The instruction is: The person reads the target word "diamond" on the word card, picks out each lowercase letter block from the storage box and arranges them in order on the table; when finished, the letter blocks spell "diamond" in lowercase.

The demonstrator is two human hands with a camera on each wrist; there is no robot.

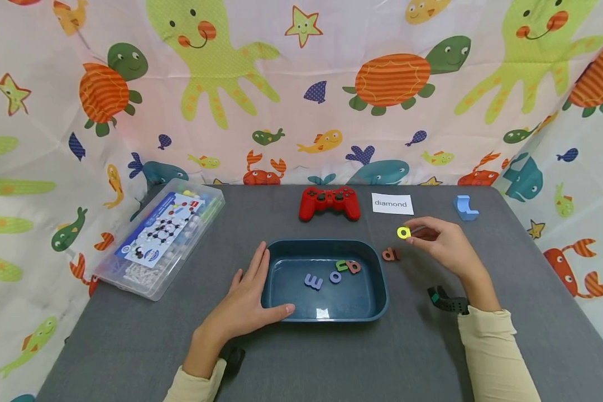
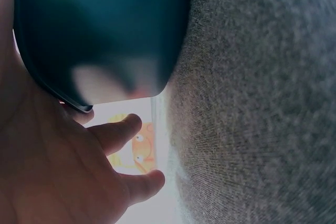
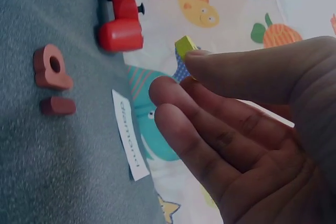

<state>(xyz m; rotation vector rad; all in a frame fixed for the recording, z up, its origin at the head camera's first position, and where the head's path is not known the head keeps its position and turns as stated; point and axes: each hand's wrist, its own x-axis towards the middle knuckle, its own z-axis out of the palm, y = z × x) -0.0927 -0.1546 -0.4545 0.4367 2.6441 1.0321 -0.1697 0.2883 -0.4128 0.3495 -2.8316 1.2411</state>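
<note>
My right hand (image 1: 444, 245) pinches a yellow letter "a" (image 1: 403, 233) between thumb and fingers, above the table right of the tray. The right wrist view shows only the edge of this yellow letter (image 3: 185, 46) past the thumb. My left hand (image 1: 246, 298) lies against the left side of a dark blue tray (image 1: 326, 316), fingers straight and thumb over the near rim. Inside the tray are a purple "m" (image 1: 314, 281), a purple "o" (image 1: 335, 277), a green letter (image 1: 341, 266) and a reddish letter (image 1: 353, 267). A reddish "d" (image 3: 51, 67) and "i" (image 3: 58, 106) lie just right of the tray.
A card reading "diamond" (image 1: 392, 204) lies behind the right hand. At the back are a red game controller (image 1: 329, 204) and a light blue block (image 1: 465, 208). A clear plastic case (image 1: 163, 240) stands at left, and a patterned curtain (image 1: 291, 72) hangs behind.
</note>
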